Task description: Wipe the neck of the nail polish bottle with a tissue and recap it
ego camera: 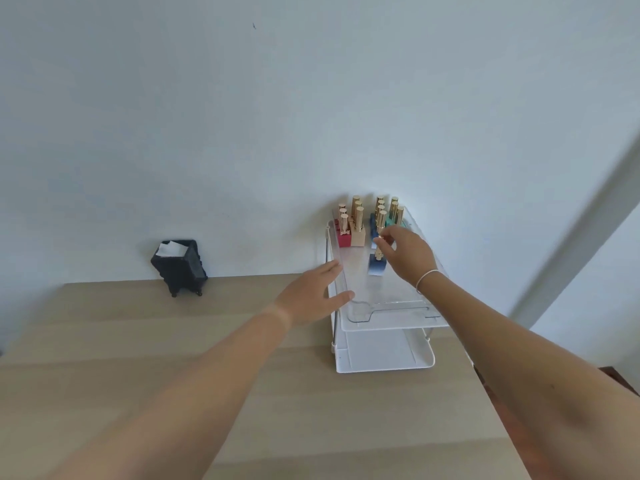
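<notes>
Right hand [407, 252] is pinching the upright blue gold-capped nail polish bottle [377, 263] from above; left hand [313, 294] is resting splayed on the clear tray [391, 311].

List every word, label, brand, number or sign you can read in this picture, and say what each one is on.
None can be read.
Nail polish bottles: no label shows on bodies or gold caps.
Blue bottle under the right hand: no print visible.
Black tissue holder: raised pattern only, no lettering.
Clear tray by the left hand: no marking.
Wall mark: a speck, not a sign.
</notes>
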Available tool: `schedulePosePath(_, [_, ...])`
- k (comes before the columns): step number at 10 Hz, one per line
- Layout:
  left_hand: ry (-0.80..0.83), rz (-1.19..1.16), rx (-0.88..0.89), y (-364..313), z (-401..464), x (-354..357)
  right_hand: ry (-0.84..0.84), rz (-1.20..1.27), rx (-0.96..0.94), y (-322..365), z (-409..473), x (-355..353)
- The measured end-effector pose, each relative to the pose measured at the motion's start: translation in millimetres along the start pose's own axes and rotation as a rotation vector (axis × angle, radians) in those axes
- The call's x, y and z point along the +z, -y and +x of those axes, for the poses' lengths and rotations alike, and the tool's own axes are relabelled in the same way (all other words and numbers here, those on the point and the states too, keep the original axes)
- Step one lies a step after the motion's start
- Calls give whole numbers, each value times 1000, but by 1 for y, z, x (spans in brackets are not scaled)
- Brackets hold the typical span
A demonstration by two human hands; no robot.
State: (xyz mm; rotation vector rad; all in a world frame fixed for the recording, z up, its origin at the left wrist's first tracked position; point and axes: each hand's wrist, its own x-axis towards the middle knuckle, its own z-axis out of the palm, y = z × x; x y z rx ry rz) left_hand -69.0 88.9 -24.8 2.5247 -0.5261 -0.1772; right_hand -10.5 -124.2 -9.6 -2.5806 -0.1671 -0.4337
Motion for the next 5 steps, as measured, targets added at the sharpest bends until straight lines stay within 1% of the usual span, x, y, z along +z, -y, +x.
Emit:
schedulePosePath(3, [-7, -22, -27, -2, -2, 2, 9, 20, 5, -2, 3, 5])
schedulePosePath(4, [-28, -45, -16, -2, -4, 5, -11, 1, -6, -4, 0, 5])
schedulePosePath(5, [-31, -100, -37, -1, -6, 4, -88, 9, -29, 0, -4, 4])
